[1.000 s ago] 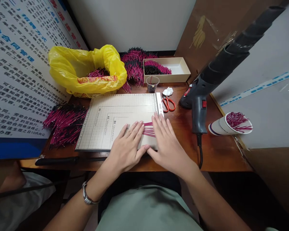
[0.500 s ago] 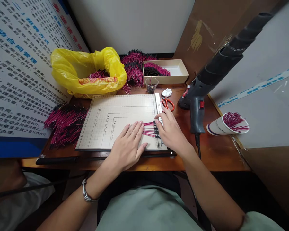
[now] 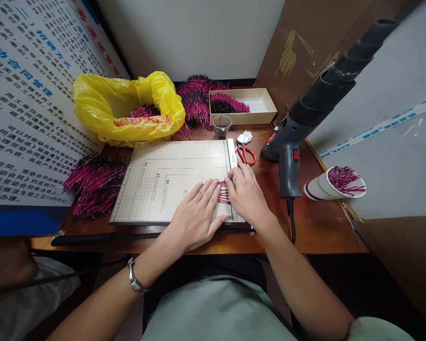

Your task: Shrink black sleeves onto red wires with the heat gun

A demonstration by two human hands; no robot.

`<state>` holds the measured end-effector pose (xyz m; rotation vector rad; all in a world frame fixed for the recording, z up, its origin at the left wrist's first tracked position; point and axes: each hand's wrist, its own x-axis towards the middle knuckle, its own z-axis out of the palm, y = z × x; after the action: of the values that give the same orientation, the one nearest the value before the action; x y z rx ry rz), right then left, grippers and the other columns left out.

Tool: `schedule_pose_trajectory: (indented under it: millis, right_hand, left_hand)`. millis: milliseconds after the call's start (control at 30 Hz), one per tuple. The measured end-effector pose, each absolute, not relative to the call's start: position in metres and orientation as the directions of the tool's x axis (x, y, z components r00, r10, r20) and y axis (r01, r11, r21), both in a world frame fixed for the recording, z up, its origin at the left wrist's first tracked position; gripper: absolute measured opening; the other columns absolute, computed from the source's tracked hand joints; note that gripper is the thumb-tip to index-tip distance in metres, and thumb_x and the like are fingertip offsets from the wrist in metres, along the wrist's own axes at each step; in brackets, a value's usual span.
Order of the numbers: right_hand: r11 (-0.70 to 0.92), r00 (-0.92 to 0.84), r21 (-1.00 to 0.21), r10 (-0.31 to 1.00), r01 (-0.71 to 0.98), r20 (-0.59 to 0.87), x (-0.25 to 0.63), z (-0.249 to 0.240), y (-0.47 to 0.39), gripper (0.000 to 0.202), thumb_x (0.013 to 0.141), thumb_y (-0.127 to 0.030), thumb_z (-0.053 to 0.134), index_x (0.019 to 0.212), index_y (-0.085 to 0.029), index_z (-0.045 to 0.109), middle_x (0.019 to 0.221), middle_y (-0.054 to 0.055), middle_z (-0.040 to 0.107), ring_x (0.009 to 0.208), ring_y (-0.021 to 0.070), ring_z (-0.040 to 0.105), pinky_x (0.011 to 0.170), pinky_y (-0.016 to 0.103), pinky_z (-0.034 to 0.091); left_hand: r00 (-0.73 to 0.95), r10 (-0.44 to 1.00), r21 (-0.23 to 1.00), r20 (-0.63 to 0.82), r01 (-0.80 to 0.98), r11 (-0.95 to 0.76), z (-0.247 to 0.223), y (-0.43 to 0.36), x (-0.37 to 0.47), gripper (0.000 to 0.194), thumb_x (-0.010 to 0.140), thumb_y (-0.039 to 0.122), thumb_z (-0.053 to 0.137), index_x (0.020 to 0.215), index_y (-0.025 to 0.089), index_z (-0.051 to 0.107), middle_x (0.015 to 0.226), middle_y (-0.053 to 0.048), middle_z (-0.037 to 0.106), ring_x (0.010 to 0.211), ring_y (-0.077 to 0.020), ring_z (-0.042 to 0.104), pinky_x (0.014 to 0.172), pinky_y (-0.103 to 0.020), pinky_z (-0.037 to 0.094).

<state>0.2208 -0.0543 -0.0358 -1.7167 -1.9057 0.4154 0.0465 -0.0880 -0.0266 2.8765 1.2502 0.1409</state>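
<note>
My left hand (image 3: 197,215) lies flat, fingers outstretched, on the gridded board of a paper cutter (image 3: 184,154). Under its fingertips run several short magenta wires (image 3: 222,192) with black sleeves, laid side by side and pointing right. Their left ends are hidden by that hand. My right hand (image 3: 248,196) rests at the board's right edge, fingers bent and slightly apart, touching the wires' black ends beside the white ruler strip (image 3: 232,154). The cutter's black handle (image 3: 83,239) lies low along the front edge.
Loose wires (image 3: 95,187) are heaped left of the board. Behind it stand a yellow bag (image 3: 92,111), a cardboard box (image 3: 262,116) and a plastic cup (image 3: 222,127). Red-handled scissors (image 3: 246,155), a heat gun (image 3: 290,161) with a cord, and a paper cup (image 3: 315,188) are at right.
My left hand has slid right along the board, and the wires have shifted right toward the edge. My right hand has stayed close to their ends.
</note>
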Motion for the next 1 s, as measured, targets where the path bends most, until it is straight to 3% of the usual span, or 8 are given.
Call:
schedule_pose_trajectory:
  millis: [333,500,667,1000]
  right_hand:
    - [0.111,-0.001,-0.554,0.981,0.825,0.194,0.218,-0.033,-0.057,0.015,0.095,-0.027,0.049,0.093,-0.017,0.059,0.124,0.016,0.062,0.125,0.0267,0.056,0.109,0.048,0.046]
    - [0.106,0.022,-0.576,0.977,0.810,0.211,0.219,-0.031,-0.050,0.011,0.087,-0.031,0.054,0.084,-0.021,0.058,0.134,0.016,0.061,0.130,0.0312,0.055,0.110,0.050,0.046]
    - [0.090,0.055,-0.615,0.976,0.783,0.212,0.221,-0.030,-0.044,0.015,0.080,-0.027,0.059,0.093,-0.020,0.060,0.138,0.016,0.060,0.129,0.0314,0.056,0.108,0.050,0.048]
    - [0.155,-0.027,-0.691,0.981,0.706,0.192,0.238,-0.025,-0.065,0.027,0.088,-0.032,0.050,0.107,-0.019,0.065,0.145,0.015,0.057,0.138,0.0259,0.054,0.118,0.047,0.042]
  left_hand:
    - [0.696,0.715,0.060,0.066,0.713,-0.699,-0.028,-0.085,0.051,0.078,0.108,0.056,0.020,0.156,-0.003,0.036,0.165,-0.022,0.035,0.155,-0.0322,0.034,0.127,-0.046,0.029]
    - [0.695,0.715,0.073,0.074,0.711,-0.699,-0.029,-0.085,0.050,0.077,0.108,0.056,0.020,0.156,-0.003,0.036,0.165,-0.023,0.035,0.155,-0.0325,0.033,0.127,-0.047,0.030]
    - [0.694,0.716,0.086,0.079,0.711,-0.698,-0.030,-0.085,0.050,0.077,0.108,0.055,0.021,0.156,-0.004,0.036,0.165,-0.023,0.032,0.155,-0.0335,0.033,0.127,-0.047,0.029]
    - [0.687,0.724,0.105,0.066,0.717,-0.689,-0.029,-0.085,0.050,0.079,0.107,0.059,0.022,0.157,0.000,0.035,0.166,-0.021,0.032,0.156,-0.0312,0.031,0.129,-0.044,0.027]
